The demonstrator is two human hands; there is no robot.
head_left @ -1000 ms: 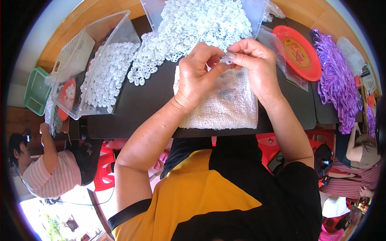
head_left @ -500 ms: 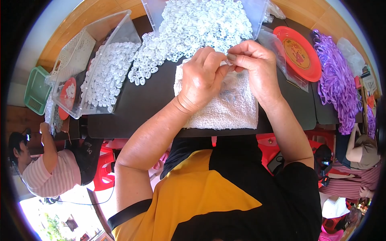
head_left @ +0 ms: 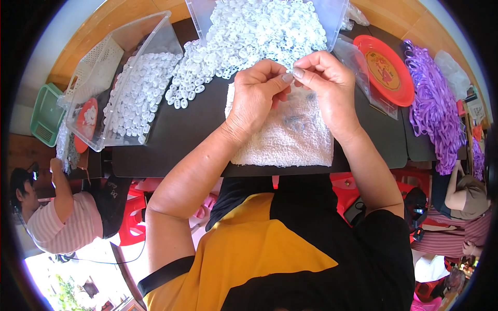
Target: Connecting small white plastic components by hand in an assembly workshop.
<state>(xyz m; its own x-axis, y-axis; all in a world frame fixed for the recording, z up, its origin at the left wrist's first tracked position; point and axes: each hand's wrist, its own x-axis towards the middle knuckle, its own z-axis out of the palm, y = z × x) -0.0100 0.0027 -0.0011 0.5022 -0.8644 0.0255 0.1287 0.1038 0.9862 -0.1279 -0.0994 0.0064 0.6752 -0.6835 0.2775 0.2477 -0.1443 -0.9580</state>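
Over a white towel (head_left: 290, 142) my left hand (head_left: 258, 93) and my right hand (head_left: 330, 85) meet, thumbs and forefingers pinched tip to tip. Between the fingertips a tiny pale bit shows, probably one of the small white plastic pieces, mostly hidden by the fingers. Just beyond my hands a heap of small oval white plastic pieces (head_left: 262, 31) with holes spills out of a clear plastic bin (head_left: 336, 26) onto the dark table (head_left: 171, 140). Bluish-grey marks show on the towel below my hands.
Left stands a clear bin (head_left: 165, 26) with more white pieces, beside a green basket (head_left: 45, 115). A red plate (head_left: 404, 85) and purple ribbons (head_left: 433, 109) lie on the right. One person (head_left: 65, 220) sits at left; others (head_left: 461, 207) at right.
My left hand has turned and its fingers have shifted, so the thumb now lies extended toward the right thumb. The right hand stays nearly in place.
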